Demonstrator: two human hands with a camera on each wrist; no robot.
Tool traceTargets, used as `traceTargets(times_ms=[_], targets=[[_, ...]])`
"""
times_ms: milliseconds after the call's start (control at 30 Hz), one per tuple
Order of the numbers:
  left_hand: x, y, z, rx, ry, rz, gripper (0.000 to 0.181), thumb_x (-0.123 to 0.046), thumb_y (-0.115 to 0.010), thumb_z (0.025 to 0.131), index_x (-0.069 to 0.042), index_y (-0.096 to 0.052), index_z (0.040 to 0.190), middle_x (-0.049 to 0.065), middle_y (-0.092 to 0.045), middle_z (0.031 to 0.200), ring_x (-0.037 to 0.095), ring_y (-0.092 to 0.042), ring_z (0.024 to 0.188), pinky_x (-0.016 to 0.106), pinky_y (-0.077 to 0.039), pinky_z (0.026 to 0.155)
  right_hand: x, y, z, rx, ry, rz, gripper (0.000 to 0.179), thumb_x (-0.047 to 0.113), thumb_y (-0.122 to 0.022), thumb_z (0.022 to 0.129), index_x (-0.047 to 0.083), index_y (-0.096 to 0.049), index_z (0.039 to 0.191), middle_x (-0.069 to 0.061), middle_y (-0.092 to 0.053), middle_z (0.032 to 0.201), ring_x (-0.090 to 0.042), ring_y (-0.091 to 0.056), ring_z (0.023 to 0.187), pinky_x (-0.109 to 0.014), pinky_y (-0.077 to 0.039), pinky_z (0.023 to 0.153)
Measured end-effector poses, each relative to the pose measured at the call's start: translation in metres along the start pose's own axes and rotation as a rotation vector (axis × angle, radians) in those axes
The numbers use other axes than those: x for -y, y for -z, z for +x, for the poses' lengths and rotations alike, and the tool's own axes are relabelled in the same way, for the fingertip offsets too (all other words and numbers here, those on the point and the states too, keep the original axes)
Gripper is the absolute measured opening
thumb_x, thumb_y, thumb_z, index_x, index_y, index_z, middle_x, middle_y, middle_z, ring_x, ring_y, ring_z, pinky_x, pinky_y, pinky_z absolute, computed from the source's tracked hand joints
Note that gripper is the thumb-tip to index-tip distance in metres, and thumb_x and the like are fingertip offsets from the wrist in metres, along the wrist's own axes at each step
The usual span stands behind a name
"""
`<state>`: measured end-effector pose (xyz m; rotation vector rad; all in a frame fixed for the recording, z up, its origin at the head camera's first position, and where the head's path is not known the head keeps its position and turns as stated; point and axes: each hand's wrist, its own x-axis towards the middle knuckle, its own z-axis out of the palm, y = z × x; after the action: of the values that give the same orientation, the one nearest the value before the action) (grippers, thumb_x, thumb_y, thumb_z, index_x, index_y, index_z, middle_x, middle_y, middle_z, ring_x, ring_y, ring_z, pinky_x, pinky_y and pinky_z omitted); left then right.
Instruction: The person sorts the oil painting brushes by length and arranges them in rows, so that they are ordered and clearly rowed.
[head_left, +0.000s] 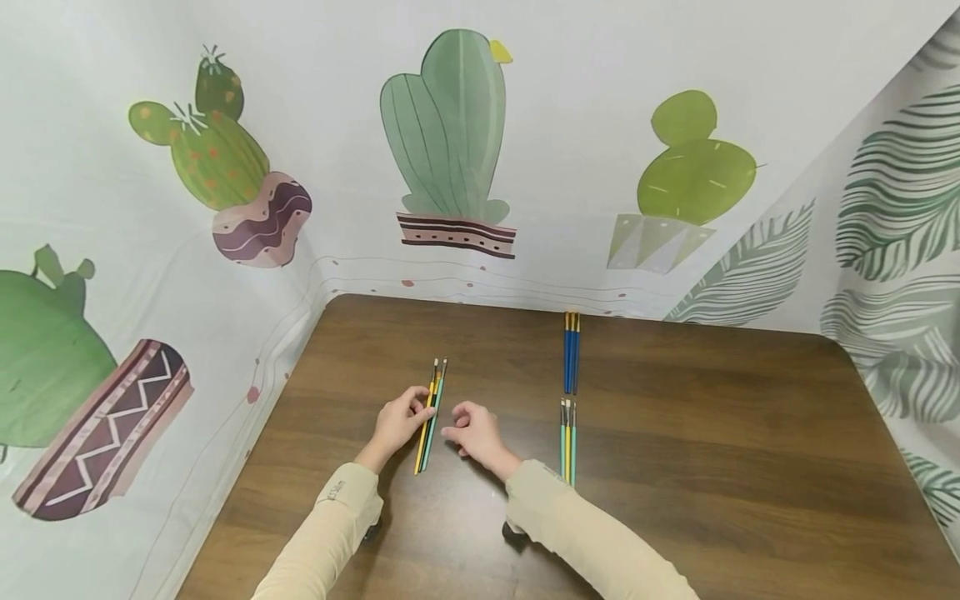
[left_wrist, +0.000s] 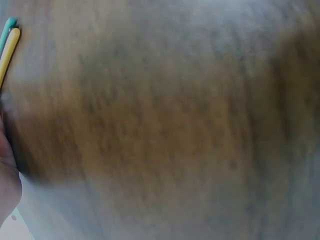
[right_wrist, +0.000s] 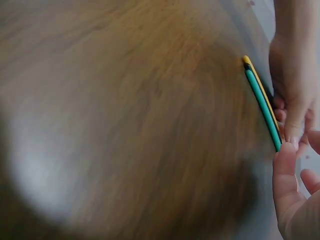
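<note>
My left hand [head_left: 397,423] pinches a small bundle of paintbrushes at about mid-length, thumb across the front and fingers behind. In it are a yellow paintbrush [head_left: 420,450], a turquoise paintbrush [head_left: 430,446] and a dark-handled one between them. The bristles point away from me. Just right of the bundle, my right hand [head_left: 477,433] has its fingers loosely bent with nothing in them. In the right wrist view, its fingertips [right_wrist: 286,155] come right by the turquoise handle [right_wrist: 262,102]. The left wrist view catches only the yellow handle end [left_wrist: 8,52] and turquoise end at its edge.
Blue paintbrushes [head_left: 572,362] lie side by side near the back edge of the wooden table [head_left: 712,433]. Closer to me, a row of turquoise and yellow paintbrushes [head_left: 567,450] is partly behind the right sleeve. A cactus-print cloth [head_left: 570,167] hangs behind the table.
</note>
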<state>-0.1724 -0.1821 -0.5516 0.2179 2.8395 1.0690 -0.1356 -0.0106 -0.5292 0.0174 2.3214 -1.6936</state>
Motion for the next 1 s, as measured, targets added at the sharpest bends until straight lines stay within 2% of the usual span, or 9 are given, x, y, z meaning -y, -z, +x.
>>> traceTargets(times_ms=[300, 567, 667, 800, 1000], targets=[[-0.001, 0.002, 0.000, -0.018, 0.010, 0.004, 0.024, -0.019, -0.066, 0.078, -0.011, -0.058, 0.099, -0.004, -0.056, 0.067, 0.006, -0.048, 0.056, 0.022, -0.036, 0.056, 0.003, -0.033, 0.008, -0.099, 0.003, -0.031, 0.034, 0.011, -0.070, 0.072, 0.001, -0.053, 0.101, -0.005, -0.054, 0.069, -0.007, -0.046, 0.037, -0.021, -0.042, 0.037], [0.001, 0.000, 0.001, -0.028, 0.008, 0.001, 0.024, -0.020, -0.068, 0.077, -0.011, -0.059, 0.097, -0.004, -0.057, 0.066, 0.005, -0.049, 0.054, 0.024, -0.037, 0.057, 0.002, -0.043, 0.014, -0.200, 0.037, -0.162, 0.032, 0.014, -0.071, 0.071, 0.002, -0.055, 0.098, 0.000, -0.056, 0.060, -0.004, -0.046, 0.042, -0.019, -0.038, 0.044], [0.002, -0.001, 0.001, -0.017, 0.015, 0.000, 0.024, -0.020, -0.067, 0.077, -0.011, -0.059, 0.097, -0.005, -0.056, 0.066, 0.005, -0.049, 0.055, 0.023, -0.037, 0.056, 0.002, -0.043, 0.016, -0.197, 0.017, -0.189, 0.033, 0.014, -0.070, 0.072, 0.003, -0.054, 0.099, 0.001, -0.055, 0.058, -0.004, -0.046, 0.043, -0.019, -0.037, 0.044], [0.002, -0.001, 0.001, 0.000, 0.031, -0.018, 0.024, -0.020, -0.066, 0.078, -0.011, -0.058, 0.099, -0.005, -0.055, 0.067, 0.006, -0.048, 0.055, 0.023, -0.037, 0.056, 0.003, -0.042, 0.017, -0.168, -0.017, -0.155, 0.033, 0.010, -0.069, 0.075, 0.002, -0.053, 0.102, -0.001, -0.053, 0.056, -0.007, -0.046, 0.037, -0.021, -0.038, 0.039], [0.001, 0.000, 0.001, -0.001, 0.042, -0.023, 0.023, -0.020, -0.066, 0.079, -0.011, -0.058, 0.099, -0.004, -0.054, 0.067, 0.007, -0.048, 0.056, 0.022, -0.037, 0.056, 0.005, -0.040, 0.017, -0.148, -0.021, -0.168, 0.032, 0.008, -0.068, 0.075, 0.001, -0.053, 0.102, -0.001, -0.053, 0.054, -0.007, -0.046, 0.035, -0.020, -0.037, 0.037]])
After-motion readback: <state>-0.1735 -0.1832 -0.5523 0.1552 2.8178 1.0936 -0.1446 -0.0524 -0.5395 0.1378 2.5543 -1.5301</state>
